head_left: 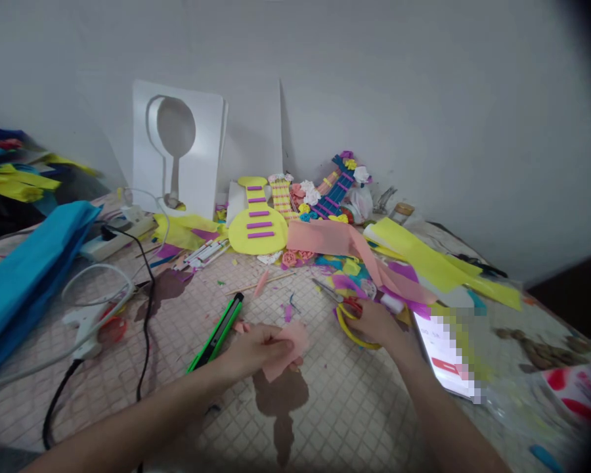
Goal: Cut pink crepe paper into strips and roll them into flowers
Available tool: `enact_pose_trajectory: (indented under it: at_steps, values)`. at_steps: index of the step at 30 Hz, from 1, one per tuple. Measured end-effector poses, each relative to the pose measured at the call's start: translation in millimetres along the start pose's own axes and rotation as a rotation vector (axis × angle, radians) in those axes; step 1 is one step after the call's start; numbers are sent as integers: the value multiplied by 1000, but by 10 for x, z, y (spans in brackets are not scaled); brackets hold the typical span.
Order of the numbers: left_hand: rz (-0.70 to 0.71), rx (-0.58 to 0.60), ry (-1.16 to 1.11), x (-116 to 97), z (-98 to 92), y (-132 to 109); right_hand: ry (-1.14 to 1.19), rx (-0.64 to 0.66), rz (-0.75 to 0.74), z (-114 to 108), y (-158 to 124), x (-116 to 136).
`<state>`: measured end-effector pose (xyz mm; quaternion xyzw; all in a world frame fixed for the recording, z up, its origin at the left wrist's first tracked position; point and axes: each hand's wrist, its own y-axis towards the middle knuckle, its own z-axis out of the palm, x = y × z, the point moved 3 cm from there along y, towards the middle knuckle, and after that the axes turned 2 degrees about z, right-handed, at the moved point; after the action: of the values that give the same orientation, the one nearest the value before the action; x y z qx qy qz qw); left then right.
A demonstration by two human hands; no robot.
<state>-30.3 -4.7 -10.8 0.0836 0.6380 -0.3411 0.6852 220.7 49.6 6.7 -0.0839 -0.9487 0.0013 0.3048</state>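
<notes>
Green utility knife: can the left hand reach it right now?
Probably, though the left hand holds pink paper; the green utility knife lies close by, its far end uncovered.

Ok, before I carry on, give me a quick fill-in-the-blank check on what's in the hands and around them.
1. The left hand holds a pink piece, and the right hand holds the ____.
2. The utility knife on the table is black and ____.
3. The yellow guitar-shaped cutout carries ____ purple strips.
4. The folded blue sheet lies toward the ____-hand edge of the picture.

Missing words: scissors; green; five; left.
</notes>
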Motion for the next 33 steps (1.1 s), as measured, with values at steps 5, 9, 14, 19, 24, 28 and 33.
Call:
enact_pose_trajectory:
  at_steps: [5,9,14,19,24,28,33]
  values:
    - [15,-73,-89,6,-15,61,26,-37,-75,-192,-67,153]
    - [33,-33,-91,-145,14,165,258,86,-231,-68,-64,496]
    - [60,-26,-49,-371,-66,333,613,194,-301,286,48,741]
    - [101,-58,-113,-414,-139,420,811,45,-230,399,160,534]
    - [4,-44,-283,-273,-195,361,815,26,-145,410,110,333]
    - [-69,-46,-379,-200,-239,280,811,97,-105,447,-40,406]
    - [-161,21,-343,-181,-193,215,970,387,-186,602,-300,659]
